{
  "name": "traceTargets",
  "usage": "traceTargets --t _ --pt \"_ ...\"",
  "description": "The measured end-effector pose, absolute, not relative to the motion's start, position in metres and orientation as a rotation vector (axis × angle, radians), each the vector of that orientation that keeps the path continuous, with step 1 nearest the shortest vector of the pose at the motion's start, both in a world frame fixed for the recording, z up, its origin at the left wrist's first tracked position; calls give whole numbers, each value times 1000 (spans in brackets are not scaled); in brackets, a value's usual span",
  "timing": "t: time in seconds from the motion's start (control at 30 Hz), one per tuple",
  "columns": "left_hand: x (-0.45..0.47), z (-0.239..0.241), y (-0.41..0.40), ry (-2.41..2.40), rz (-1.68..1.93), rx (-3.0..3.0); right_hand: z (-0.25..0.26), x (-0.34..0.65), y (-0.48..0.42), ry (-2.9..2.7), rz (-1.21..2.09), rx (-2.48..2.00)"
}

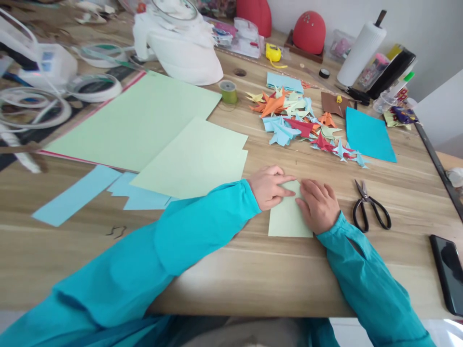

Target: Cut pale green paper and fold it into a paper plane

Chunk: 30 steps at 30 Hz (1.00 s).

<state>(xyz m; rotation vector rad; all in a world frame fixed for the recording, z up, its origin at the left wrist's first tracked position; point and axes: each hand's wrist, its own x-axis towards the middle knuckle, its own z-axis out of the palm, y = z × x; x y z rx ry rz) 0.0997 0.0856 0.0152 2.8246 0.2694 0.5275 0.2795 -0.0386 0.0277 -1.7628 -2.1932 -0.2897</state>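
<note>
A small pale green paper piece lies flat on the wooden table in front of me. My left hand rests on its upper left corner, fingers pressed together and pointing right along the top edge. My right hand lies on its right side, fingers curled down onto the paper. Both sleeves are teal. The paper's top edge is hidden under my fingers.
Black scissors lie right of my right hand. A heap of folded paper figures sits behind. Large light green sheets, blue strips, a teal sheet, a phone, tape rolls and a paper towel roll surround them.
</note>
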Motion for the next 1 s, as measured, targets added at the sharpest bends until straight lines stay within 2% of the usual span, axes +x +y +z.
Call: traceTargets --t 0.33,0.77,1.0 --pt "99 14 88 226 574 2814 31 297 -56 -2081 -279 -1688" --pt "115 5 113 376 704 2860 26 280 -15 -2105 -278 -1741" --pt "113 3 93 416 863 2935 21 274 -12 -2052 -312 -1755"
